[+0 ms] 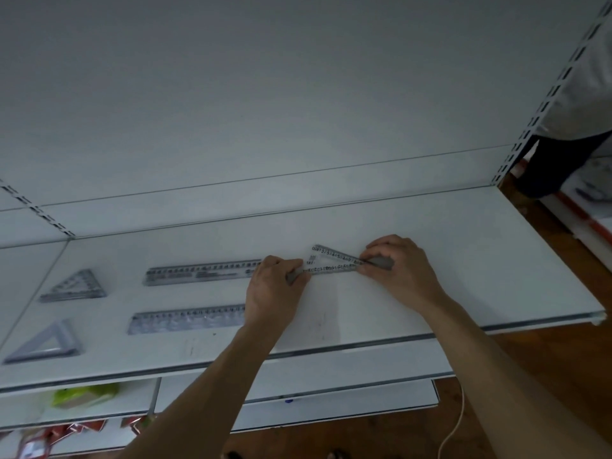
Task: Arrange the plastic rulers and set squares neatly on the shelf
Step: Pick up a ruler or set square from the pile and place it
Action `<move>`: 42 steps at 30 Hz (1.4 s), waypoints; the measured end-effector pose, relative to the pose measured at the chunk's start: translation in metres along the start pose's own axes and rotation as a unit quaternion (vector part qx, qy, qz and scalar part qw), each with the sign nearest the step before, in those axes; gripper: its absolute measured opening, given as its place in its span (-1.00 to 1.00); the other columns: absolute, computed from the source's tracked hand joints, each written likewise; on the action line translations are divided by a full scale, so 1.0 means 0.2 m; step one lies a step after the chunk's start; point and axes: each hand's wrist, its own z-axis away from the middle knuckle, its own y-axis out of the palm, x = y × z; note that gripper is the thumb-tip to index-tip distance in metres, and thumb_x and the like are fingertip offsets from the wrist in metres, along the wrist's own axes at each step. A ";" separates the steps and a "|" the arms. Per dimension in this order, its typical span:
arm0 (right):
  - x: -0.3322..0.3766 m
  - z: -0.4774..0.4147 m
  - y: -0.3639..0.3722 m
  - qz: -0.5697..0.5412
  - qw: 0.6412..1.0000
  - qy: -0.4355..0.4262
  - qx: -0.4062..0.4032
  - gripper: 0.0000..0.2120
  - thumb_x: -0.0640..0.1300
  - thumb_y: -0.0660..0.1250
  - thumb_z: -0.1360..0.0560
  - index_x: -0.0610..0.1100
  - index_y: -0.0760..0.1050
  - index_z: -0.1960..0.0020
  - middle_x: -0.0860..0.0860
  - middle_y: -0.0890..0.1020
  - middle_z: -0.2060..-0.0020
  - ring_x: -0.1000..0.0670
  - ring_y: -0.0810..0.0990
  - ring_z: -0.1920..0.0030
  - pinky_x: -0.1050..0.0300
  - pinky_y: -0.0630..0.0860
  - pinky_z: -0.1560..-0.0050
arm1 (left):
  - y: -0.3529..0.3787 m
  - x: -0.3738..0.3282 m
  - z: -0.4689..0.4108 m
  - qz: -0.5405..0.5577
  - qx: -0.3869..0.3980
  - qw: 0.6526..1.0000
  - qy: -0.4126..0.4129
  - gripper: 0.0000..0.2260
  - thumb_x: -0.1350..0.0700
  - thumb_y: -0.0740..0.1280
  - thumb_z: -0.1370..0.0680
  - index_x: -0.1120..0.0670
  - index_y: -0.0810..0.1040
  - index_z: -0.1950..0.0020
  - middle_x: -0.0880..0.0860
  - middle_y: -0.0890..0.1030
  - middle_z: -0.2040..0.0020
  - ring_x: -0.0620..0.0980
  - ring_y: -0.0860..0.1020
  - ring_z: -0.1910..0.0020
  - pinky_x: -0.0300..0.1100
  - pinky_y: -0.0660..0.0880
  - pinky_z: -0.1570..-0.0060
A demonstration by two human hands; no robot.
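Our left hand (276, 283) curls its fingers round the left end of a clear set square (331, 268). Our right hand (395, 263) pinches its thin right tip. So the set square sits between our two hands, in the middle of the frame, low over the white shelf (463, 260). We cannot tell if it touches the shelf. Its long side runs left to right, and each hand is at one end, so both are just as near.

To the left lie the upper ruler (202, 271) and the lower ruler (187, 321). They are flat, and they run left to right too. At the far left of the frame are a small set square (74, 288) and a grey set square (46, 342).

We think the next move is to lay the clear one down. Its long side should line up with the rulers.
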 end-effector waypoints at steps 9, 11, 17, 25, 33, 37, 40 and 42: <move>0.03 0.01 -0.02 -0.004 1.000 0.027 0.009 -0.83 -0.01 0.53 -0.35 -0.01 0.66 0.09 0.19 0.59 0.09 0.14 0.48 0.02 0.58 0.23 0.00 | -0.04 0.00 -0.02 -0.003 0.037 0.999 -0.005 -0.65 -0.06 0.36 -0.52 0.00 0.53 -0.28 -0.01 0.51 -0.09 -0.04 0.49 -0.06 -0.24 0.39 -0.06; 0.06 0.01 -0.04 -0.054 0.996 0.065 0.009 -0.86 -0.01 0.50 -0.37 0.03 0.64 0.09 0.20 0.60 0.08 0.18 0.50 0.01 0.56 0.27 0.00 | -0.07 0.00 -0.01 0.016 0.057 0.998 -0.005 -0.62 -0.06 0.38 -0.51 0.00 0.50 -0.30 -0.03 0.51 -0.10 -0.08 0.48 -0.03 -0.27 0.40 -0.03; 0.22 0.02 -0.04 -0.059 0.992 0.107 -0.031 -0.85 -0.06 0.38 -0.49 -0.01 0.61 -0.05 0.11 0.60 0.00 0.15 0.52 0.04 0.26 0.35 -0.02 | -0.25 0.05 0.06 0.061 0.061 0.996 0.020 -0.65 -0.13 0.36 -0.51 -0.11 0.51 -0.27 -0.18 0.53 -0.12 -0.22 0.50 0.00 -0.34 0.40 -0.03; 0.82 -0.06 0.39 -0.048 0.998 0.032 0.022 -0.76 -0.06 0.32 -0.54 -0.05 0.55 -0.19 0.11 0.55 -0.06 0.14 0.48 0.00 0.31 0.32 -0.05 | -0.82 0.53 0.28 0.004 -0.047 0.999 0.004 -0.69 -0.12 0.33 -0.53 -0.11 0.53 -0.25 -0.17 0.59 -0.07 -0.21 0.54 -0.01 -0.35 0.38 0.05; 1.77 0.02 1.20 -0.021 0.982 -0.085 0.166 -0.70 -0.04 0.33 -0.53 -0.07 0.52 -0.24 0.03 0.54 -0.15 0.04 0.53 -0.16 0.33 0.30 -0.03 | -1.53 1.40 0.76 -0.087 -0.148 0.982 -0.079 -0.63 -0.12 0.37 -0.48 -0.02 0.57 -0.23 -0.04 0.63 -0.05 0.01 0.60 -0.04 -0.16 0.48 -0.01; 2.31 0.12 1.63 -0.032 0.961 -0.155 0.226 -0.67 -0.02 0.33 -0.52 -0.06 0.51 -0.26 0.01 0.53 -0.18 0.04 0.52 -0.17 0.27 0.35 -0.11 | -1.87 1.81 1.07 -0.138 -0.162 0.968 -0.136 -0.59 -0.19 0.28 -0.52 -0.07 0.48 -0.32 -0.10 0.58 -0.16 -0.06 0.55 -0.12 -0.17 0.47 -0.06; 2.67 0.23 1.88 -0.044 0.947 -0.189 0.256 -0.68 0.01 0.34 -0.51 -0.03 0.51 -0.25 0.02 0.53 -0.19 0.05 0.52 -0.16 0.25 0.36 -0.11 | -2.08 2.04 1.27 -0.152 -0.172 0.956 -0.182 -0.55 -0.22 0.22 -0.54 -0.09 0.42 -0.38 -0.11 0.54 -0.22 -0.08 0.51 -0.17 -0.15 0.48 -0.11; 2.85 0.30 2.02 -0.046 0.938 -0.206 0.276 -0.68 0.02 0.34 -0.51 0.00 0.51 -0.24 0.05 0.52 -0.20 0.07 0.51 -0.16 0.24 0.37 -0.12 | -2.19 2.16 1.36 -0.155 -0.187 0.948 -0.206 -0.56 -0.22 0.21 -0.54 -0.09 0.41 -0.38 -0.12 0.54 -0.22 -0.09 0.50 -0.18 -0.15 0.47 -0.12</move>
